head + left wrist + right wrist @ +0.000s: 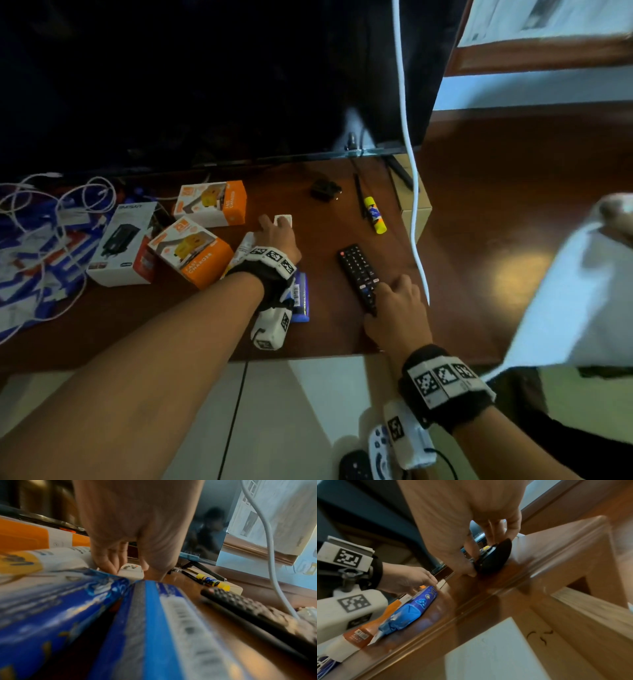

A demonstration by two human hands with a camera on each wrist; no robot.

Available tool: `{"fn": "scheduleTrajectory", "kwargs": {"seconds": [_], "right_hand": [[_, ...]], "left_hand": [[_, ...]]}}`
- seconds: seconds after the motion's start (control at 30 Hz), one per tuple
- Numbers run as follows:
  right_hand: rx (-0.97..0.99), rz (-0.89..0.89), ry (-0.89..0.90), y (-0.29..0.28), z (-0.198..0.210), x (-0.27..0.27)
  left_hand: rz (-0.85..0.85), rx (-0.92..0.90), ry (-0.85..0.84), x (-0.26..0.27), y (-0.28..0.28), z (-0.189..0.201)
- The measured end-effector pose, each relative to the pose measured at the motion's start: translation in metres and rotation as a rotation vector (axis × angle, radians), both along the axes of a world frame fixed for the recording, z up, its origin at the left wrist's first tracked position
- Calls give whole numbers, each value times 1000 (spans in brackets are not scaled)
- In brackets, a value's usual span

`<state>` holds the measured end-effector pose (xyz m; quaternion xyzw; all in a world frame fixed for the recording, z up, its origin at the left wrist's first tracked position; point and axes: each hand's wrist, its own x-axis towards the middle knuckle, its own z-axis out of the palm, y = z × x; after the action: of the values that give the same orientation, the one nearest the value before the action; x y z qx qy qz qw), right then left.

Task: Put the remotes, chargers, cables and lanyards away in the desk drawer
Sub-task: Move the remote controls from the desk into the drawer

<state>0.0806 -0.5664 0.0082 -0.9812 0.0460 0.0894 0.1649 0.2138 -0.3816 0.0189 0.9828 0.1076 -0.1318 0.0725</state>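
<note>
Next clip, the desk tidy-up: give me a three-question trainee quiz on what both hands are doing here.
1. True or false: the right hand grips the near end of the black remote.
2. What does the left hand close on? A) small white remote B) yellow glue stick C) orange charger box
3. Fill in: the blue packet lies under the left ____.

Key: 1 true; 2 A; 3 wrist.

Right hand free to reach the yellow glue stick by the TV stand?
Probably not yet: the right hand grips the black TV remote. The yellow glue stick lies unobstructed beyond it on the wooden desk.
</note>
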Motion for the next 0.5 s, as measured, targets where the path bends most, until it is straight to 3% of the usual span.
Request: {"fn": "scheduleTrajectory", "kwargs": {"seconds": [0.27, 0.5], "right_hand": [[157, -62, 24, -5, -4, -22], [285, -199, 104, 2, 4, -46]], "left_hand": [[11, -86, -27, 3, -10, 20], [16, -496, -221, -57, -17, 61]]}}
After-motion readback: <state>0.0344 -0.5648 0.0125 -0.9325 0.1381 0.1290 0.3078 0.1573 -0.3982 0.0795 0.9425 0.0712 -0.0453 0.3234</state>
